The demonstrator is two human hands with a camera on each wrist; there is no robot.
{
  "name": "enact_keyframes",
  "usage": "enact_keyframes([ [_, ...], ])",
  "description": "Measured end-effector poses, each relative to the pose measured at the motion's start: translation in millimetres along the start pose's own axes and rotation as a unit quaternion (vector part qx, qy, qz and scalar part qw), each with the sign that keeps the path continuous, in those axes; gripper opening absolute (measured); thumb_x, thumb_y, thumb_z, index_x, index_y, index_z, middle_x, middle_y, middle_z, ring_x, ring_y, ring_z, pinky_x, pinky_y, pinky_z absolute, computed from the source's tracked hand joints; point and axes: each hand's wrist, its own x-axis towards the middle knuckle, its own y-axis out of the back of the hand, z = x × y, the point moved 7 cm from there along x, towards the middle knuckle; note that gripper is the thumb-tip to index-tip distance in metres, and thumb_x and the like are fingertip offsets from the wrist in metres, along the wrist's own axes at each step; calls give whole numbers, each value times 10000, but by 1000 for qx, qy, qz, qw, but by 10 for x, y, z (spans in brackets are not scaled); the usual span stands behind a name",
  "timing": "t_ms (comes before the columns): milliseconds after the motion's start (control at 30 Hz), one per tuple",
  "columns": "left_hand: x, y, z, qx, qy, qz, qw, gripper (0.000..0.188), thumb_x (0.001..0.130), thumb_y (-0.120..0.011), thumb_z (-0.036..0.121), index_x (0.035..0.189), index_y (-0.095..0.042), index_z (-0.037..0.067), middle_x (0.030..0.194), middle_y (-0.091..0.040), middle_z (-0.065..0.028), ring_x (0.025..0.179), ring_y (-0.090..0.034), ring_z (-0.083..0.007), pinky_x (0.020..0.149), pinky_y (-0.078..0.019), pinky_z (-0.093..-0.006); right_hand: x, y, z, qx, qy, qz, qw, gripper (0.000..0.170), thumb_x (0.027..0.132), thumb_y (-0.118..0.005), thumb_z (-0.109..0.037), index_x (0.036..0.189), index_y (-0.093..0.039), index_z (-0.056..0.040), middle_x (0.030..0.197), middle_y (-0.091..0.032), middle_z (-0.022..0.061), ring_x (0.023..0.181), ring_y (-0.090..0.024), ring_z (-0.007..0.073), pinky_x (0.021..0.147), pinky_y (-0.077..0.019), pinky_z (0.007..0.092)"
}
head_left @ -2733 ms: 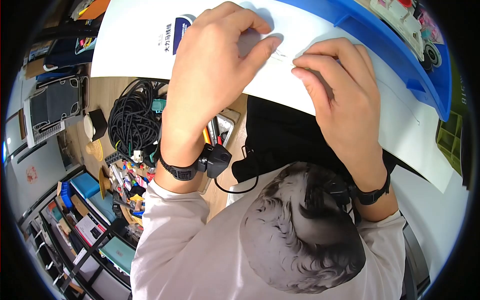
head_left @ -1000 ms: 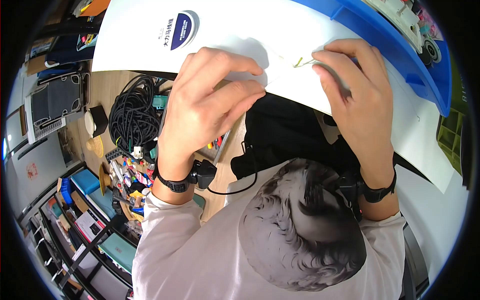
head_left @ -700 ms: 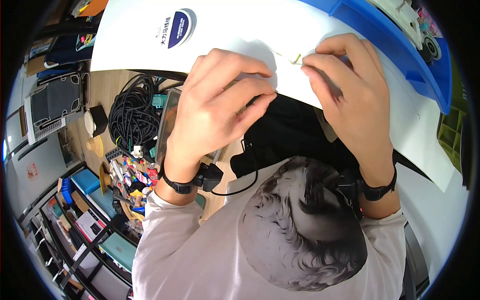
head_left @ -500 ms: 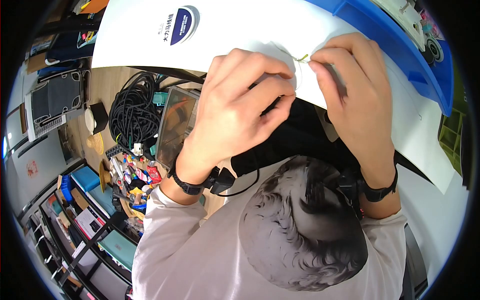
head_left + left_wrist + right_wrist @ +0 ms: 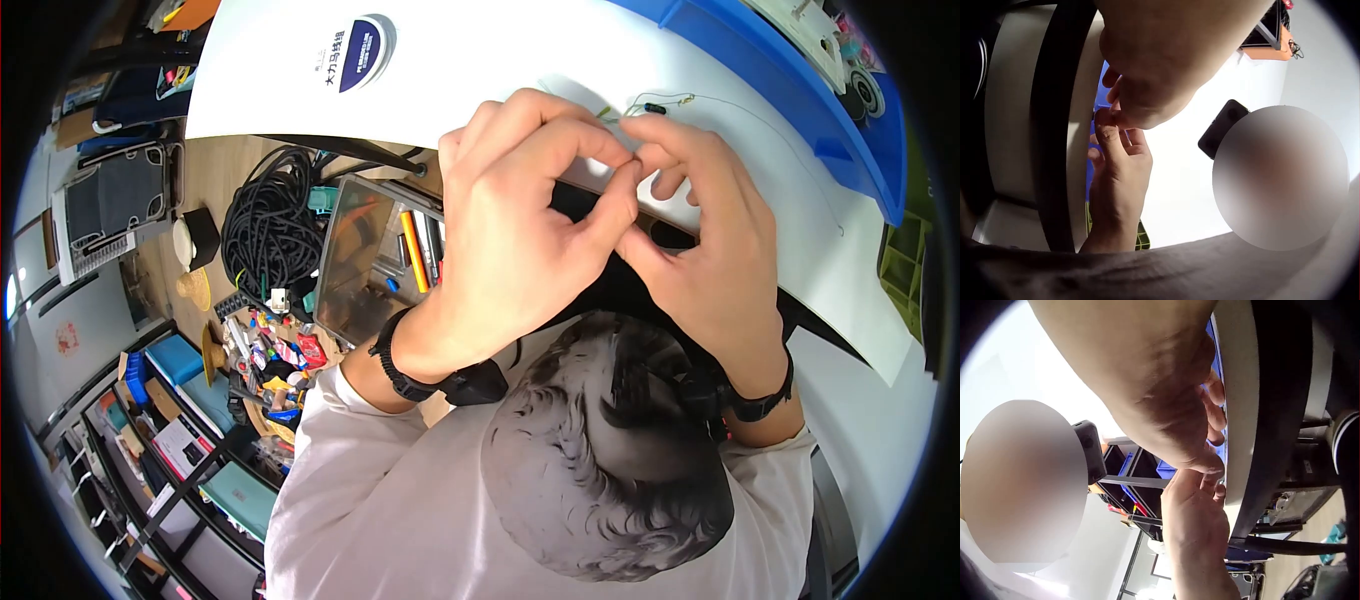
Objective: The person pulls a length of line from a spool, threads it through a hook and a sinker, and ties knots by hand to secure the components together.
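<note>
My left hand (image 5: 540, 215) pinches with thumb and index finger in front of the table edge; the thin fishing line (image 5: 740, 102) is mostly hidden at the fingertips. Close against it, my right hand (image 5: 715, 225) curls its fingers round the same spot, and the two hands' fingertips meet in both wrist views. Just beyond the right index finger lie a small black cylinder (image 5: 655, 108) and a brass-coloured swivel (image 5: 686, 99) on the line. A short yellow-green piece (image 5: 604, 112) shows beside them. The line runs right across the white table to a small hook (image 5: 841, 231).
A round braided-line case (image 5: 362, 57) with a dark blue label lies at the far left of the white table (image 5: 480, 50). A blue tray (image 5: 770, 70) bounds the far right. Below the edge stand a clear box (image 5: 365, 260) with pens and a coil of black cable (image 5: 270, 215).
My left hand has come right and its fingertips now meet those of my right hand. The black cylinder and swivel have come into sight beyond the right index finger.
</note>
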Motion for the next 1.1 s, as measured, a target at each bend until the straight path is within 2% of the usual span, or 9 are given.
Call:
enact_keyframes([
  [200,37,-99,-66,-63,72,0,995,119,869,-804,58,946,-745,-11,974,-702,-75,814,-715,-146,763,-564,-284,-20,39,130,120,-113,20,986,598,774,-794,39,1321,-599,-105,931,-703,-10,758,-583,99,650,-429,248],
  [267,42,-94,-66,-62,65,-2,996,108,896,-777,62,965,-746,-14,980,-705,-76,832,-705,-141,773,-553,-275,-45,48,193,153,-181,21,971,513,834,-761,38,1305,-608,-97,915,-697,-21,760,-581,54,646,-426,225],
  [367,69,29,-69,-67,8,23,997,96,940,-729,76,983,-751,-7,997,-714,-75,880,-681,-137,794,-530,-269,-32,143,200,117,-184,19,976,373,885,-726,34,1233,-640,-70,900,-683,-29,758,-582,33,649,-418,199],
  [400,65,90,-89,-44,27,37,998,99,950,-715,87,995,-760,11,1021,-716,-78,909,-671,-156,808,-519,-275,-30,183,217,118,-185,20,976,373,885,-726,34,1233,-640,-70,900,-683,-29,758,-582,33,649,-418,199],
  [500,158,259,-124,126,-75,41,988,176,891,-757,107,1058,-776,51,1071,-709,-89,943,-666,-239,851,-522,-325,-10,293,226,63,-170,26,983,177,899,-712,37,1059,-681,-33,878,-664,-16,738,-571,37,648,-409,194],
  [600,201,208,-124,152,-104,-7,983,228,864,-778,130,1083,-777,68,1086,-704,-80,973,-648,-272,869,-526,-361,28,336,240,42,-148,24,988,155,905,-699,42,1037,-681,-36,876,-657,-13,723,-552,40,649,-403,198],
  [800,273,118,-77,162,-109,19,981,251,840,-801,159,1072,-767,70,1071,-695,-78,948,-634,-288,845,-527,-380,128,372,182,-4,-71,23,997,150,901,-695,37,1033,-680,-33,898,-656,-6,738,-533,59,656,-394,220],
  [967,403,121,16,151,-98,9,984,214,833,-808,157,1013,-761,51,1036,-696,-73,919,-653,-272,810,-530,-358,194,388,87,-6,-91,6,996,235,899,-690,39,1116,-667,-49,902,-657,-2,759,-547,67,660,-401,229],
  [1100,460,103,-85,72,-72,-40,994,147,807,-808,68,939,-752,38,919,-615,-111,856,-593,-293,745,-482,-374,231,405,75,-25,-95,-17,995,293,897,-689,40,1171,-657,-57,902,-658,-2,761,-551,69,666,-406,231],
])
